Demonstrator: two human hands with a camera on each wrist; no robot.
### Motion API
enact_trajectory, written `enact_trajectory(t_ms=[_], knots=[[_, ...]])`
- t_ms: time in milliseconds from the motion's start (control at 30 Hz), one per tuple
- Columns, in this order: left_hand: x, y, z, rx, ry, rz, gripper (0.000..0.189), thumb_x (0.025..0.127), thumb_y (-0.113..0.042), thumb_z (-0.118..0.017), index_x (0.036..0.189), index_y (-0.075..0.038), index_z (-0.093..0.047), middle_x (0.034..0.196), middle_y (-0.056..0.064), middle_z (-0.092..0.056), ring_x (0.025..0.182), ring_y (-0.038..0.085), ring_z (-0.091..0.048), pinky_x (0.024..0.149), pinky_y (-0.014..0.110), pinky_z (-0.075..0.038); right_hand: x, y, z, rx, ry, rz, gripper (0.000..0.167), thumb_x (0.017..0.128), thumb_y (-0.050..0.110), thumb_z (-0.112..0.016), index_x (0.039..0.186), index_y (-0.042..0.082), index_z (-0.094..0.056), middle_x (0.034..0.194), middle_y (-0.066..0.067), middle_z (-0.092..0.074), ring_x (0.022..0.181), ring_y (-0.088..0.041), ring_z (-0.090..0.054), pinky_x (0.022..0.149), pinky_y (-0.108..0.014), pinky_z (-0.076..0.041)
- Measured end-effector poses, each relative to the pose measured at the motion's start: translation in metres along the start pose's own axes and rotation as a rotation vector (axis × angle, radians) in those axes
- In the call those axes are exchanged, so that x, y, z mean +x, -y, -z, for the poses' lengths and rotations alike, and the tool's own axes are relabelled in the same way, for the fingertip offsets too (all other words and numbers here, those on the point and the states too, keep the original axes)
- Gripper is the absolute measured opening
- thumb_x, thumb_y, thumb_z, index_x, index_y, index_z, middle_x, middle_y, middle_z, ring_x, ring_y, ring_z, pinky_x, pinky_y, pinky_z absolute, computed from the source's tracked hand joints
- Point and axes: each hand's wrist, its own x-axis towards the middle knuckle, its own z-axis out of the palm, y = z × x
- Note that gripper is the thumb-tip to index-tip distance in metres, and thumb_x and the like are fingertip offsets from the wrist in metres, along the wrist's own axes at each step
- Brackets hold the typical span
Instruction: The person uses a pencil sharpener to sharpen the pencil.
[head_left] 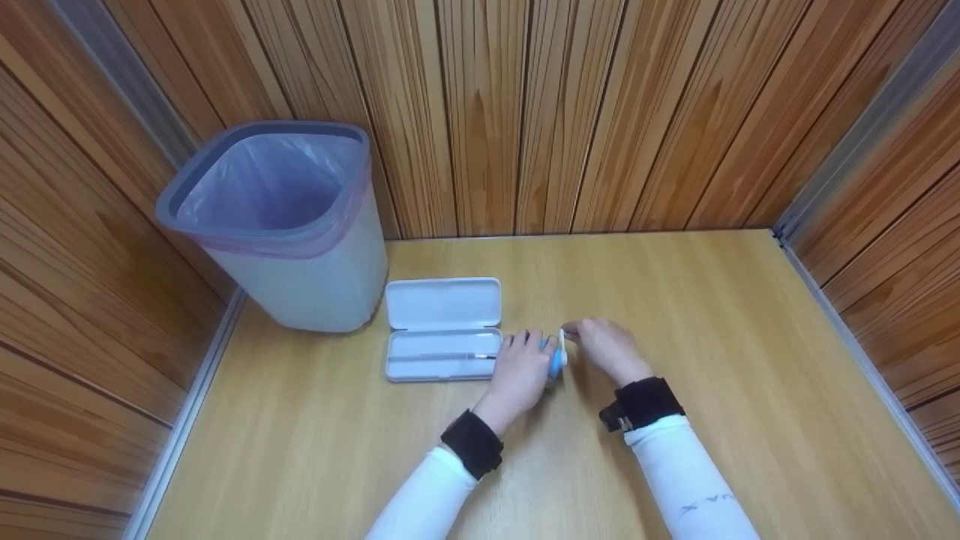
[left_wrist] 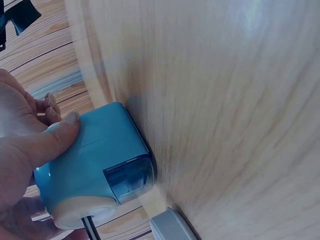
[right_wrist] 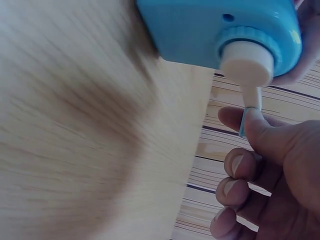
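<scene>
Tabletop (head_left: 712, 300): light wood spread beneath your work, meeting the panelled wall (head_left: 487, 112) at the back.
Bin (head_left: 322, 289): it stood at the far left, lined with a thin bag.
Forearms: yours, in white sleeves (head_left: 694, 480), reached in from the near edge and slanted toward each other, a black band (head_left: 472, 444) round each wrist.
Case (head_left: 444, 302): it lay open just left of the work, lid folded back away from you.
Left hand (head_left: 523, 370): you gripped the sharpener (left_wrist: 90, 150) from above, thumb pressed flat on one side, the other fingers round the opposite side.
Right hand (head_left: 609, 349): you pinched the end of the crank (right_wrist: 252, 97) between thumb and index finger, the other three loosely curled beside it.
Sharpener: blue, it stood on the tabletop between your hands, its body inside your left grasp.
Crank: white, it jutted from the right-facing end, its tip between your right fingertips.
Pencil (left_wrist: 91, 229): its dark shaft stuck out of the opposite, pale end, toward the case.
</scene>
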Motion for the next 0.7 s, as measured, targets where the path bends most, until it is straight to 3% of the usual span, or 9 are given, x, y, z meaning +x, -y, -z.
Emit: enact_trajectory(t_ms=[167, 467, 600, 700], knots=[[-0.001, 0.000, -0.002, 0.022, -0.042, -0.012, 0.057, 0.081, -0.036, -0.079, 0.132, -0.016, -0.063, 0.123, 0.010, -0.061, 0.111, 0.029, -0.057, 0.091, 0.044, -0.047, 0.003, -0.003, -0.004, -0.012, 0.005, 0.010, 0.026, 0.097, 0.005, -0.056, 0.118, 0.006, -0.072, 0.113, -0.014, -0.070, 0.105, -0.034, -0.065, 0.090, -0.049, -0.051], [0.000, 0.000, -0.001, 0.023, -0.068, -0.015, 0.057, 0.079, -0.036, -0.081, 0.130, -0.016, -0.065, 0.117, 0.009, -0.062, 0.105, 0.026, -0.058, 0.087, 0.042, -0.048, 0.006, -0.008, -0.015, -0.089, 0.048, 0.021, 0.028, 0.090, -0.001, -0.060, 0.111, 0.010, -0.076, 0.104, -0.012, -0.073, 0.096, -0.033, -0.068, 0.082, -0.049, -0.053], [0.000, 0.000, -0.001, 0.024, -0.060, -0.012, 0.053, 0.081, -0.034, -0.079, 0.129, -0.016, -0.065, 0.117, 0.008, -0.062, 0.105, 0.026, -0.057, 0.088, 0.042, -0.048, 0.002, -0.010, -0.023, -0.111, 0.059, 0.022, 0.021, 0.089, 0.001, -0.061, 0.097, 0.009, -0.078, 0.088, -0.010, -0.072, 0.078, -0.030, -0.067, 0.070, -0.048, -0.054], [0.000, 0.000, -0.001, 0.028, -0.050, -0.005, 0.055, 0.080, -0.035, -0.080, 0.130, -0.016, -0.065, 0.117, 0.008, -0.062, 0.105, 0.026, -0.057, 0.088, 0.042, -0.048, 0.000, -0.010, -0.027, -0.119, 0.046, 0.024, 0.015, 0.087, 0.000, -0.061, 0.084, 0.007, -0.075, 0.073, -0.008, -0.066, 0.063, -0.025, -0.058, 0.060, -0.046, -0.052]])
